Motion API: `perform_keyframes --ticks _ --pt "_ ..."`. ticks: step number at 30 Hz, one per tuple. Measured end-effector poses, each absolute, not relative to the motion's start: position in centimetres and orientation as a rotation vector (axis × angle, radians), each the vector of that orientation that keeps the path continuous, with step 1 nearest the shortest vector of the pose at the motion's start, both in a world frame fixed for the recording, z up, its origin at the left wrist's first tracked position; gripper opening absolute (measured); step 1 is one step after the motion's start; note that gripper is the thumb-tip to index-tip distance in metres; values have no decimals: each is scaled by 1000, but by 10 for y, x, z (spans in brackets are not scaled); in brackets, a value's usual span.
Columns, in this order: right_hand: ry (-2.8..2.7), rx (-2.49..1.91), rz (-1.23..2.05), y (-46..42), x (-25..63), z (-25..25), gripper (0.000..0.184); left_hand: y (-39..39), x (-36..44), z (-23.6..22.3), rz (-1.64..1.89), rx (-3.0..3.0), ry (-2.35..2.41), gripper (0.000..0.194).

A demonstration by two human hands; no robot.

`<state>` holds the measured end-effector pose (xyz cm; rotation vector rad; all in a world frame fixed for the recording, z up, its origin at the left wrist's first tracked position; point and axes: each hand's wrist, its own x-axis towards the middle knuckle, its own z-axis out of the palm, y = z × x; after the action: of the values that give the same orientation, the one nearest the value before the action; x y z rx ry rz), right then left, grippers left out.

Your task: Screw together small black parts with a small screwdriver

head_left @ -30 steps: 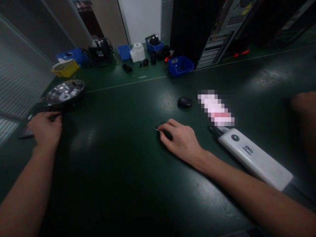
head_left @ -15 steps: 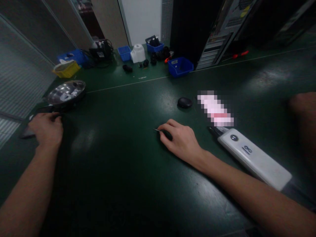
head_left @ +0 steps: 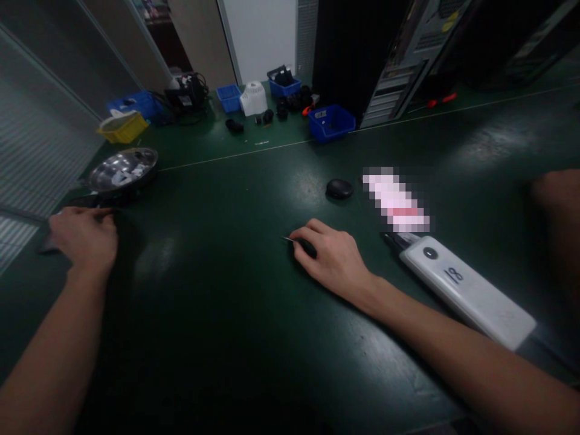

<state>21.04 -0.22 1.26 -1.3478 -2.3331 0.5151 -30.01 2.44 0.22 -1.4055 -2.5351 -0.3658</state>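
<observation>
In my right hand (head_left: 333,254) is a small screwdriver (head_left: 307,248) with a black handle, its thin metal shaft pointing left just over the green table (head_left: 203,302). The fingers are closed round the handle. My left hand (head_left: 86,238) is at the far left, just in front of a shiny metal bowl (head_left: 124,169) with small pale pieces in it. Its thumb and fingers are pinched together beside a dark item; what they hold, if anything, is hidden. A black computer mouse (head_left: 339,188) lies beyond my right hand.
On the right lie a white elongated device (head_left: 471,293) marked 18 and a pixelated pink-white patch (head_left: 394,199). Another person's blurred hand (head_left: 559,187) is at the right edge. Along the back stand a blue bin (head_left: 333,124), a yellow basket (head_left: 123,128) and a white housing (head_left: 254,99).
My left hand has shifted very slightly by the bowl. My right hand and the screwdriver have stayed in place.
</observation>
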Motion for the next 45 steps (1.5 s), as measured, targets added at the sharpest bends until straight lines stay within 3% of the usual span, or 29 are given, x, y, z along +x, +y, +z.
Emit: perform_keyframes --ticks 6,17,22,31,40,45 --pt "-2332 -1344 525 -2 211 13 24 27 -311 1 0 -1380 -2397 46" --pt "-2331 -1330 491 -2 210 9 24 24 -286 12 -65 -1448 -2403 48" --pt "-2321 -1341 491 -3 209 12 24 31 -227 20 -327 -1694 -2153 41" --pt "-2234 -1357 474 -6 202 15 19 -9 -38 17 -695 -2778 -1501 25" --pt "-2194 -1283 502 -7 198 16 18 -15 -31 6 -1145 -3024 -1681 17" --pt "-2221 -1290 492 -4 200 15 18 -17 -30 8 -1236 -2988 -1817 24"
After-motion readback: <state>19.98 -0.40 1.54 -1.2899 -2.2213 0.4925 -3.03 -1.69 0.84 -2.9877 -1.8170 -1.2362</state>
